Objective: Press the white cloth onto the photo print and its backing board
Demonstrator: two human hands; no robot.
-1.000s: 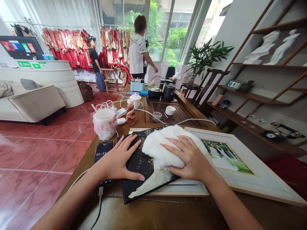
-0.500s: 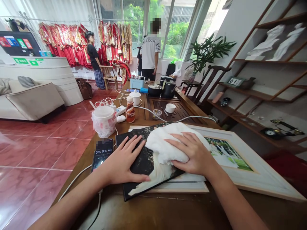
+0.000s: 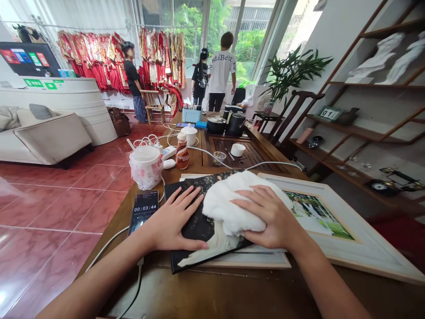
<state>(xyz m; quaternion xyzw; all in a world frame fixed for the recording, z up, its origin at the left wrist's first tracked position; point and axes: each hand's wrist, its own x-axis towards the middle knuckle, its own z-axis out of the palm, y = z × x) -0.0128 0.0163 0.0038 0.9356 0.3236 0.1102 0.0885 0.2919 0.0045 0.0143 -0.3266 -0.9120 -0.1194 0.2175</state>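
Observation:
A black photo album point(image 3: 195, 223) lies on a wooden table point(image 3: 212, 288) in front of me. My left hand point(image 3: 174, 219) rests flat on its left part, fingers spread. My right hand point(image 3: 268, 217) presses a white cloth point(image 3: 232, 201) onto the album's right part, fingers curled over the cloth. Under the album lies a flat pale frame point(image 3: 252, 259). A large white-framed photo point(image 3: 332, 221) lies to the right, touching the cloth's edge.
A phone point(image 3: 142, 210) showing a timer lies left of the album with a white cable. Behind stand a bagged cup point(image 3: 146, 166), a brown bottle point(image 3: 182, 153), a tea tray with kettles point(image 3: 229, 126). Three people stand far back by red garments. Shelves are at right.
My right hand and the cloth have shifted slightly over the album. The person in the white shirt has walked farther toward the window. The timer has advanced.

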